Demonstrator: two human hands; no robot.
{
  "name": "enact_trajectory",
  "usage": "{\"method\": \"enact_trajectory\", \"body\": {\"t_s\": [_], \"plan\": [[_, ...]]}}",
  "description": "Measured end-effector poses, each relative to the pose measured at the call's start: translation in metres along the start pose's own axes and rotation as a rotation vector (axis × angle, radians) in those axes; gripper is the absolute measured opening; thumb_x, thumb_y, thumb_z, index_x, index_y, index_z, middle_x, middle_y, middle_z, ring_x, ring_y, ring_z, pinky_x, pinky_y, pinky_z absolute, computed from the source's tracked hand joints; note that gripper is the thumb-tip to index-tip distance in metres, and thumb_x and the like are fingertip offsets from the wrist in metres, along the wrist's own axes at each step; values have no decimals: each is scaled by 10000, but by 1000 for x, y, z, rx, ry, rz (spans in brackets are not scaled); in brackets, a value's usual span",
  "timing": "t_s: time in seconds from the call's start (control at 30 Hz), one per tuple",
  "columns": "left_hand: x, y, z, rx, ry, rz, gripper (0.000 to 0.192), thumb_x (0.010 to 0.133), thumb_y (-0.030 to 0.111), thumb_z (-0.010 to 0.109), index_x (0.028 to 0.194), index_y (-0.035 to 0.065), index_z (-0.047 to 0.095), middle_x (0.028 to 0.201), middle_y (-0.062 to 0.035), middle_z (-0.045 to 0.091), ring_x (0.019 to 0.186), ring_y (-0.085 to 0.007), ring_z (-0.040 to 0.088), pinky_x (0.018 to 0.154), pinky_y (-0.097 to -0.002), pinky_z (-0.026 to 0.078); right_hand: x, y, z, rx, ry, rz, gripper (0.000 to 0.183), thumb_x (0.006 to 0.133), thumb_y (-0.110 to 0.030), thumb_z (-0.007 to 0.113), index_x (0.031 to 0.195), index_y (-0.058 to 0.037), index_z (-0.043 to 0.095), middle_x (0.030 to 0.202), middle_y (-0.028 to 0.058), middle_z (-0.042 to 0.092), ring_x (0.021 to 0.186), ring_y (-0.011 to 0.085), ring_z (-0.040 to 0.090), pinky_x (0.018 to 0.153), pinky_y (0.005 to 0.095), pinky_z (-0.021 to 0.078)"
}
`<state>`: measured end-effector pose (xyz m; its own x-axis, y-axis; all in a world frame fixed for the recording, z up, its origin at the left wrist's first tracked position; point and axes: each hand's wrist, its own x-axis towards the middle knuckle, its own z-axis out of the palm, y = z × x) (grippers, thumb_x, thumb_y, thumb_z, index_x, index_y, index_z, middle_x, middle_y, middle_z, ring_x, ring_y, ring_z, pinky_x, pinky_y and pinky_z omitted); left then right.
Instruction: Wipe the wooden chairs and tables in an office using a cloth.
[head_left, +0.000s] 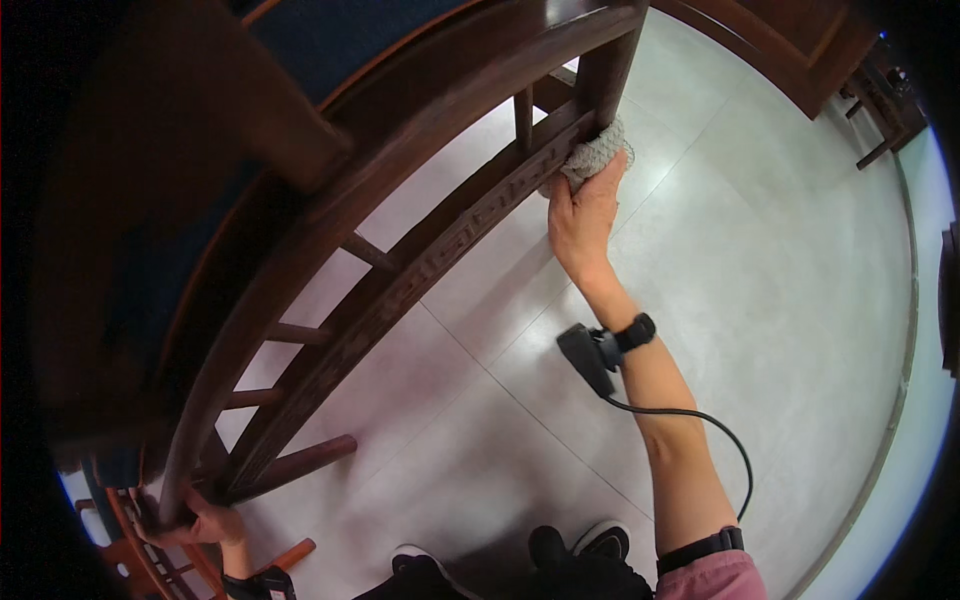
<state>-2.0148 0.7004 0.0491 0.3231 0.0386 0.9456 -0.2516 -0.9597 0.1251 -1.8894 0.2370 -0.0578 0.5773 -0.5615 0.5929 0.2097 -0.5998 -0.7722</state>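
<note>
A long dark wooden piece of furniture with a carved rail (465, 229), short spindles and a blue covering (352, 41) spans the left and top of the view. At its upper right leg, my right hand (589, 214) holds a grey textured cloth (598, 154) bunched against the wood, where the carved rail meets the leg. My left hand (202, 521) is at the lower left, its fingers around the furniture's far end post; part of the hand is in shadow.
Pale floor tiles (750, 315) lie under the furniture. A brown wooden panel (780, 37) and a small dark wooden stand (885, 124) are at upper right. Reddish wooden furniture (289, 555) is at lower left. A black cable (720, 424) hangs by my right forearm.
</note>
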Motion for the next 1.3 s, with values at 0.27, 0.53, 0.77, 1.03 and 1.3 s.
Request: {"method": "enact_trajectory", "body": {"t_s": [0.27,0.53,0.77,1.03,1.3], "plan": [[0,-10,-8,39,-58,20,666,755,162,678,1247,10,256,1244,-160,354,1096,-300,429,945,-422,371,-80,82,35,-120,58,294,610,736,-61,581,1237,53,253,1123,269,437,1063,441,405,904,437,341],[-2,-5,-1,-55,51,30,548,783,82,622,1206,19,280,1192,-152,404,1045,-242,455,830,-325,476,-97,111,18,-457,-276,234,509,660,-8,550,1137,44,381,1054,214,490,930,406,452,848,460,341],[9,25,4,-238,-27,-41,655,752,53,601,1243,53,168,1290,-190,324,1191,-295,344,1027,-406,238,-128,25,-44,-175,-678,279,383,716,-49,561,1084,3,467,999,161,546,936,297,526,934,375,335],[26,32,-2,-393,-176,9,758,637,-27,535,1264,60,119,1279,-222,313,1239,-352,290,1037,-439,175,-119,-135,-79,423,-1412,404,496,764,-100,621,1215,-46,423,1030,132,562,968,239,538,845,304,420],[12,9,-67,-398,-292,134,723,599,33,686,1221,63,318,1230,-198,353,1138,-362,370,932,-458,344,-110,-236,-62,359,-1655,-329,669,648,-36,651,1257,-18,373,1251,176,422,1011,346,488,870,358,415]]}}
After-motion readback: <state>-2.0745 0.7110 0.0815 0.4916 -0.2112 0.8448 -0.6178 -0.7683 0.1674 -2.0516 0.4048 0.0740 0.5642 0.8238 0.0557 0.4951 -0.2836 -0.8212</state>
